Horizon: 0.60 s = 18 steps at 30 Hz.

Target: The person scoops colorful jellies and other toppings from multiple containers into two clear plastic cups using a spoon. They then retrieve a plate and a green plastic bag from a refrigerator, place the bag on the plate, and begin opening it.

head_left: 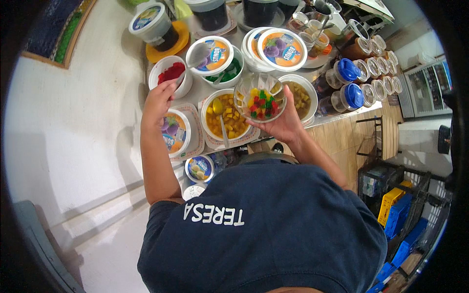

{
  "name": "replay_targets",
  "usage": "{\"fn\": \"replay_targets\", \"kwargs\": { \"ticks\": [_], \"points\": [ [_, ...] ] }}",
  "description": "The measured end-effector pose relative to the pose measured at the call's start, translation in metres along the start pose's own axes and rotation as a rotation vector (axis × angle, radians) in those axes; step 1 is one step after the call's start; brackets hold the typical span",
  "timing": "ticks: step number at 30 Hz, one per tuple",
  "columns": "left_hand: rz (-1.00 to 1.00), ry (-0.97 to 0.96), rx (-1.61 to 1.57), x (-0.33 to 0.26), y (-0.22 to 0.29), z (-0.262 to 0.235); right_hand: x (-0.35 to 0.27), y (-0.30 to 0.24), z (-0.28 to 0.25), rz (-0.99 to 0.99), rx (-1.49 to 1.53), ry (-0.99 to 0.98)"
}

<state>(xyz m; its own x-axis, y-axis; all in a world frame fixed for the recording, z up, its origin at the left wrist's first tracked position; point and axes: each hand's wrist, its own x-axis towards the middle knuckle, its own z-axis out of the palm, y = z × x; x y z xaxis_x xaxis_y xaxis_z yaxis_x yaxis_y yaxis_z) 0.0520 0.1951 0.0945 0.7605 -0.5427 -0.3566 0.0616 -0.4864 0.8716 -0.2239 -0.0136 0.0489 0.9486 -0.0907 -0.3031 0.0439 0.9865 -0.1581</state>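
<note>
My left hand [159,103] is closed on a spoon [181,78] at the rim of a white tub [184,91] holding red jelly [169,73]. My right hand [287,124] cups a clear bowl [243,108] from below and the side. Red, green and yellow jelly cubes [264,104] lie in that bowl. Under its left side stands a tub of yellow cubes in syrup [232,123], with a metal spoon [224,128] resting in it. Green jelly [232,73] fills another tub, partly covered by a printed lid [215,54].
Right of the bowl is a tub of pale brownish cubes [303,100]. Stacked lidded tubs [282,50] stand behind. Several jars [378,90] and two blue-lidded pitchers [352,95] line the table's right side. A lidded tub [175,132] sits near my left wrist. Dark-filled containers [210,17] stand at the back.
</note>
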Motion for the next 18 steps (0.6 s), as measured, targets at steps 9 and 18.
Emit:
{"fn": "replay_targets", "kwargs": {
  "ticks": [9,18],
  "points": [
    [-0.017,0.308,0.901,0.084,-0.080,0.006,-0.066,0.000,-0.015,0.054,0.154,0.038],
    [0.339,0.039,0.504,-0.055,0.054,0.173,-0.235,-0.045,-0.052,-0.108,0.091,0.072]
  ]
}}
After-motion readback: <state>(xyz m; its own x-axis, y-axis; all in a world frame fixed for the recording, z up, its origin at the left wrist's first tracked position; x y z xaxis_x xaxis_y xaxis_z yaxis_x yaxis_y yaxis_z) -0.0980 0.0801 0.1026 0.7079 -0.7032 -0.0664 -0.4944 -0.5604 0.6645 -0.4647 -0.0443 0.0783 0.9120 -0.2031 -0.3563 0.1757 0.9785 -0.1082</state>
